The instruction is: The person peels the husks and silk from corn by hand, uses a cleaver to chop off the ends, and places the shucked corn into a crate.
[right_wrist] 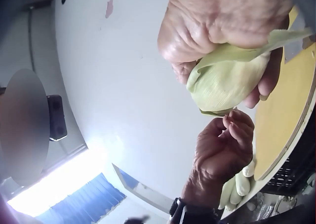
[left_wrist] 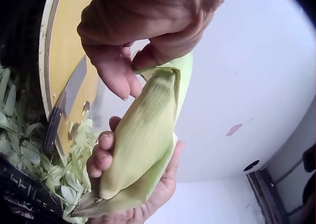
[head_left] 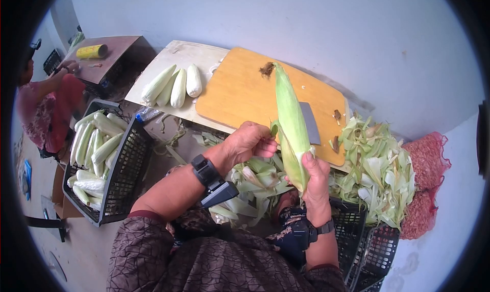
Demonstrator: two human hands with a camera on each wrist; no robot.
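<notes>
An ear of corn (head_left: pixel 289 108) in green husk stands nearly upright over the cutting board's near edge. My right hand (head_left: pixel 315 177) grips its lower end, the fingers wrapped round it in the left wrist view. With thumb and fingers, my left hand (head_left: pixel 251 141) pinches a husk leaf (head_left: pixel 274 129) at the ear's side. Pale inner husk (left_wrist: pixel 140 130) faces the left wrist camera, with one outer leaf hanging loose along it. Behind the ear, a cleaver (head_left: pixel 309 122) lies on the yellow cutting board (head_left: pixel 240 93); its dark handle (left_wrist: pixel 53 127) shows in the left wrist view.
Several pale ears (head_left: pixel 178 88) lie left of the board. A black crate (head_left: pixel 127 174) holds more ears. Stripped husks (head_left: pixel 377 174) are heaped at right beside a red mesh sack (head_left: pixel 426 164); black crates (head_left: pixel 375 251) stand below. Another person (head_left: pixel 48 98) sits at far left.
</notes>
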